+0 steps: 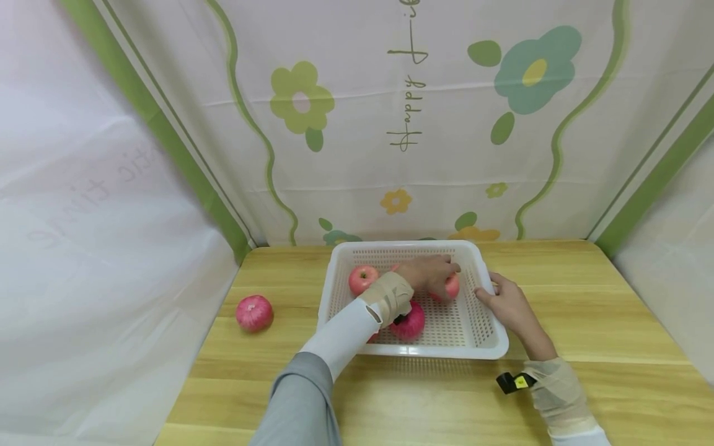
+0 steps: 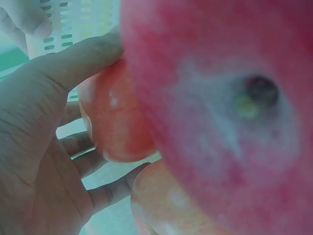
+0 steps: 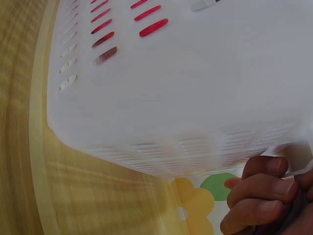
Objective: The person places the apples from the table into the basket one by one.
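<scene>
A white perforated plastic basket [image 1: 409, 350] stands on the table with several red fruits in it. My left hand [image 1: 428, 275] reaches inside, its thumb and fingers curled round a red apple [image 1: 453, 286] near the right end. Another apple [image 1: 364, 280] lies at the basket's back left, and a purplish-red onion [image 1: 408, 322] near the front. Parts of other red things are hidden under my left arm. In the left wrist view a round pinkish-red thing [image 2: 210, 161] with a dark-centred hollow fills the right side. My right hand [image 1: 510, 303] grips the basket's right rim.
A second onion [image 1: 254, 313] lies on the wooden table [image 1: 268, 371], left of the basket. Behind the table hangs a white flowered curtain [image 1: 346, 155], and more white cloth [image 1: 100, 248] closes off the left and right sides.
</scene>
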{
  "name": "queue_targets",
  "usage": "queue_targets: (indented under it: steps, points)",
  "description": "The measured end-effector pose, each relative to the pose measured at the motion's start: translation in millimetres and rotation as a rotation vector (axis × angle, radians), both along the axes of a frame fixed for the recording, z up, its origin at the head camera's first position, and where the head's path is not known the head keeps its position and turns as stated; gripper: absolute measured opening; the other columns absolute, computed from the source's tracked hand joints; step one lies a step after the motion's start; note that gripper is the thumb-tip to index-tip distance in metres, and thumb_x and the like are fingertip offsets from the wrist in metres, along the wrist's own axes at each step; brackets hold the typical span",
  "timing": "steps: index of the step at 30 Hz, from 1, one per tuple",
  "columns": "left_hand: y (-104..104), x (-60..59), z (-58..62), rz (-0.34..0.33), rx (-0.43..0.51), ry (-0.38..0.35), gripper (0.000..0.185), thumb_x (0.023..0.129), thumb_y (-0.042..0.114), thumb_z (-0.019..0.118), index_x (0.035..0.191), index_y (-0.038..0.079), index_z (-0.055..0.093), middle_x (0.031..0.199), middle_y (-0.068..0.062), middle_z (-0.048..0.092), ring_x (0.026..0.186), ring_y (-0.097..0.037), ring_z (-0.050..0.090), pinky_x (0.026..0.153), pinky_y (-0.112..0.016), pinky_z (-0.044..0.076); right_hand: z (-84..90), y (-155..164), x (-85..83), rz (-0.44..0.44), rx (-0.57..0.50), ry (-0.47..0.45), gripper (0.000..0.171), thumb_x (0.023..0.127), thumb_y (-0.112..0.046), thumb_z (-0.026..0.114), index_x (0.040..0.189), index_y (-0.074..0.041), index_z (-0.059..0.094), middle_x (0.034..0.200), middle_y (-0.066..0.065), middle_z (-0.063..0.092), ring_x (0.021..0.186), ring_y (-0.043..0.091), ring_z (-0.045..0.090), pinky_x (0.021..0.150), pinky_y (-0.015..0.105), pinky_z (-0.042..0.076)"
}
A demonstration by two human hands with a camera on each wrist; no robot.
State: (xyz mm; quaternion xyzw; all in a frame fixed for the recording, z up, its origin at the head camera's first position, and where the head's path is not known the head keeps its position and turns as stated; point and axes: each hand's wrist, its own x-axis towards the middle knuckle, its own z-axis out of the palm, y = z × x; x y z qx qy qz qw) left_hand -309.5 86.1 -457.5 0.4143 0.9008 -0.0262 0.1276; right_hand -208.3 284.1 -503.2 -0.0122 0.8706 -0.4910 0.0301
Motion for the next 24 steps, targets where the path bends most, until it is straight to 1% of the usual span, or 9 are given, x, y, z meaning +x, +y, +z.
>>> queue_targets:
  steps: [5,8,12,18,20,24]
  points:
    - [0.1,1.1,0.2,0.010,-0.003,-0.008,0.070,0.088,0.043,0.078,0.152,0.029,0.054,0.143,0.005,0.056,0.124,-0.012,0.058,0.106,-0.029,0.050,-0.2,0.4,-0.1,0.002,0.007,0.001,0.068,0.108,-0.020,0.058,0.160,0.014,0.030,0.119,0.042,0.068,0.085,0.034,0.080,0.064,0.040,0.067]
    - [0.9,0.9,-0.2,0.012,-0.004,-0.011,0.075,0.089,0.045,0.077,0.157,0.029,0.050,0.152,0.005,0.052,0.135,-0.012,0.054,0.112,-0.029,0.049,-0.3,0.2,-0.2,0.003,0.009,0.003,0.068,0.108,-0.020,0.058,0.160,0.014,0.030,0.119,0.042,0.069,0.084,0.034,0.080,0.064,0.040,0.067]
    - [3.0,1.0,-0.7,0.018,-0.019,-0.010,0.081,0.090,0.050,0.077,0.161,0.031,0.044,0.161,0.006,0.045,0.148,-0.012,0.044,0.118,-0.029,0.045,-1.1,0.2,-0.5,0.004,0.008,0.009,0.067,0.107,-0.019,0.058,0.159,0.014,0.031,0.117,0.042,0.069,0.083,0.033,0.080,0.063,0.040,0.067]
    - [3.5,-0.8,3.0,0.029,-0.042,-0.024,0.084,0.089,0.053,0.078,0.162,0.032,0.042,0.164,0.007,0.041,0.153,-0.013,0.039,0.120,-0.031,0.043,-1.0,0.6,-0.7,0.004,0.008,0.004,0.067,0.108,-0.020,0.058,0.160,0.013,0.031,0.117,0.041,0.069,0.083,0.033,0.079,0.064,0.040,0.067]
    - [2.3,-1.6,5.8,0.025,-0.043,-0.026,0.084,0.090,0.053,0.077,0.163,0.031,0.042,0.166,0.006,0.040,0.155,-0.015,0.037,0.122,-0.033,0.043,-0.6,1.1,-0.9,0.004,0.010,0.001,0.068,0.108,-0.021,0.058,0.160,0.013,0.030,0.118,0.042,0.069,0.084,0.033,0.079,0.064,0.040,0.067]
    - [-0.6,-1.6,10.2,0.012,-0.043,-0.019,0.082,0.092,0.054,0.074,0.163,0.028,0.042,0.167,0.003,0.039,0.155,-0.018,0.037,0.123,-0.037,0.042,-0.4,1.9,-1.0,0.005,0.012,-0.005,0.069,0.109,-0.023,0.057,0.160,0.014,0.029,0.119,0.043,0.068,0.084,0.033,0.079,0.064,0.040,0.067]
